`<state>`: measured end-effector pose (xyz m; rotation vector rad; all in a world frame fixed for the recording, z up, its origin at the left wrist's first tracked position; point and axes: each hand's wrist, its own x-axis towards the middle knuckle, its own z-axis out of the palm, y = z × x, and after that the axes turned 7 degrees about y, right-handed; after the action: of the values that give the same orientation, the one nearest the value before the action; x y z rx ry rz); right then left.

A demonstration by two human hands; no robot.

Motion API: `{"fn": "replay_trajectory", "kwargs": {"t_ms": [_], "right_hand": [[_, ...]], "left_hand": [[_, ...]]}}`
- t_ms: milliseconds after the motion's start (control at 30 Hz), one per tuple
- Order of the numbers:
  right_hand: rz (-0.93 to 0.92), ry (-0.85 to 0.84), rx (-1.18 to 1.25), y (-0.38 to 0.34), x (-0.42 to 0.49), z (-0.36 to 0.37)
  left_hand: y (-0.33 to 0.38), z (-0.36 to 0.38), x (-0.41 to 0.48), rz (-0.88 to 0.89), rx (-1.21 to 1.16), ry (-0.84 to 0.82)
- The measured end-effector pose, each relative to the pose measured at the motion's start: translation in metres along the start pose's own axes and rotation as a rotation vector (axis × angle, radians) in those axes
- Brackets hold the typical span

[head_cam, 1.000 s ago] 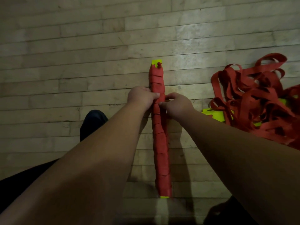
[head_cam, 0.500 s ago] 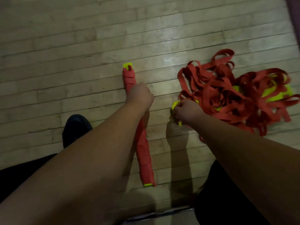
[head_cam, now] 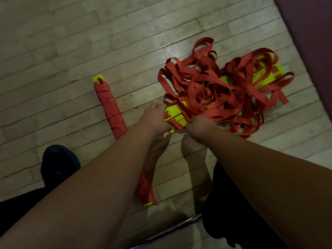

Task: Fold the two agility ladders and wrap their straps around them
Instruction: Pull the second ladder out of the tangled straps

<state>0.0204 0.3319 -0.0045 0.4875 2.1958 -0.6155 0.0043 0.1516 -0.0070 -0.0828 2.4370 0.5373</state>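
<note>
left hand [head_cam: 154, 117], right hand [head_cam: 199, 126]: fingers gripping stiff yellow rungs [head_cam: 175, 115] | red straps [head_cam: 224, 90] lying limp, tangling, likely light | sitting right of wrapped ladder [head_cam: 109, 105] | holding rungs seeming safest

Pale wooden plank floor [head_cam: 125, 33] is gleaming at upper centre; tangled red cloth straps [head_cam: 215, 90] are looking matt, flat yellow plastic rungs [head_cam: 175, 114] smooth.

One wrapped ladder [head_cam: 111, 108], one tangled ladder [head_cam: 215, 81] (plus two hands [head_cam: 154, 118] [head_cam: 199, 127]).
</note>
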Motion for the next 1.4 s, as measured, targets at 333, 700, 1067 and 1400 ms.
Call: {"fn": "replay_trajectory", "kwargs": {"t_ms": [333,700,1067,1400], "right_hand": [[0.142,0.084,0.617,0.013,0.011,-0.002],[0.406,0.02,0.868,0.005,0.005,0.002],[0.455,-0.058,1.152,-0.011,-0.002,0.009],[0.372,-0.059,1.47,-0.038,-0.044,-0.023]], "left_hand": [[0.03,0.041,-0.003,0.093,0.434,0.195],[0.024,0.019,0.021,0.04,0.257,0.055],[0.019,0.001,0.018,0.113,0.193,-0.004],[0.045,-0.067,-0.011,0.195,-0.283,-0.178]]}}
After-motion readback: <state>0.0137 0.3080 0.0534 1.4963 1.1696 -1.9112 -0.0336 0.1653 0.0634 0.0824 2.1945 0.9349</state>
